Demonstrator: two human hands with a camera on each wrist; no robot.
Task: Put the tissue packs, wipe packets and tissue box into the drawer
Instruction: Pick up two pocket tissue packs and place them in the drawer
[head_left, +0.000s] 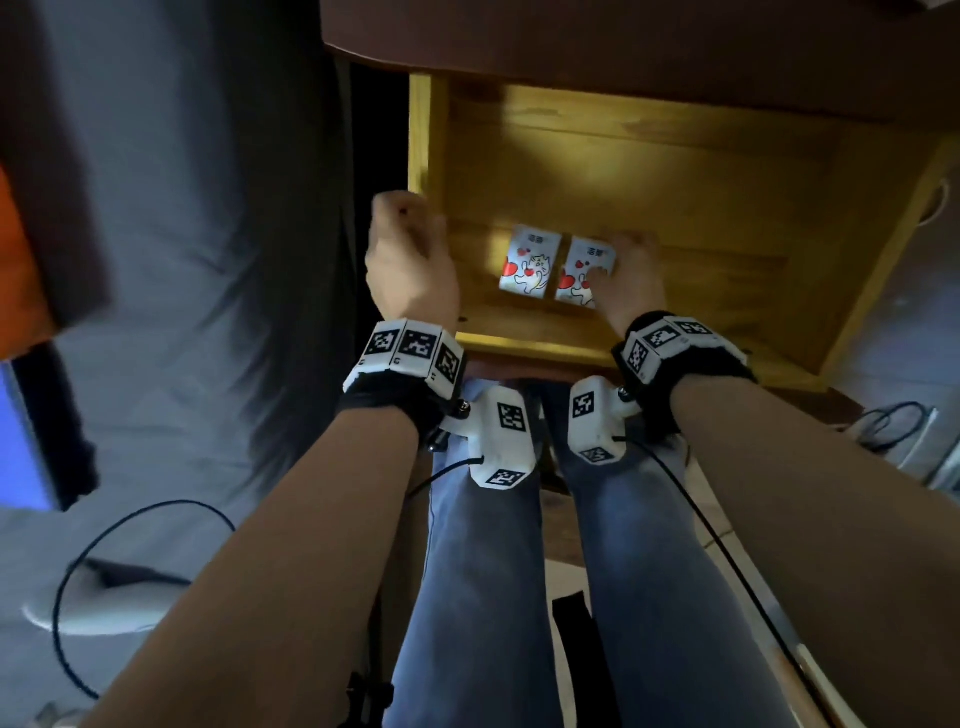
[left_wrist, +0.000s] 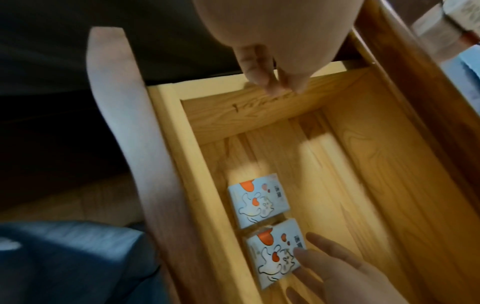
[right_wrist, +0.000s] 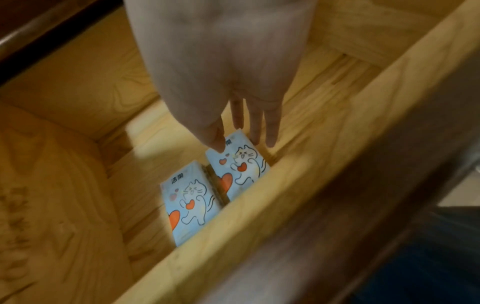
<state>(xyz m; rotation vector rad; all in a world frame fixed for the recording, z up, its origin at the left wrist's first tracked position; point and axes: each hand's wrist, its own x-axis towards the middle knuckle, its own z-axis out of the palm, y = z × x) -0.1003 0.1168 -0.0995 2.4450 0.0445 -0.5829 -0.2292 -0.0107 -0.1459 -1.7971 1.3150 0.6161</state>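
1. I see two tissue packs side by side on the floor of the open drawer (head_left: 878, 254), mid-frame in the head view: left pack (head_left: 530, 262), right pack (head_left: 584, 273).
2. My right hand (head_left: 631, 283) lies over the right pack, fingers straight and slightly apart, thumb touching it.
3. My left hand (head_left: 410, 254) hovers over the drawer's left wall, fingers loosely curled, holding nothing.

The right hand (right_wrist: 221, 67), fingers straight, touches the farther of two tissue packs (right_wrist: 240, 164) lying side by side against the drawer (right_wrist: 298, 185) front wall.
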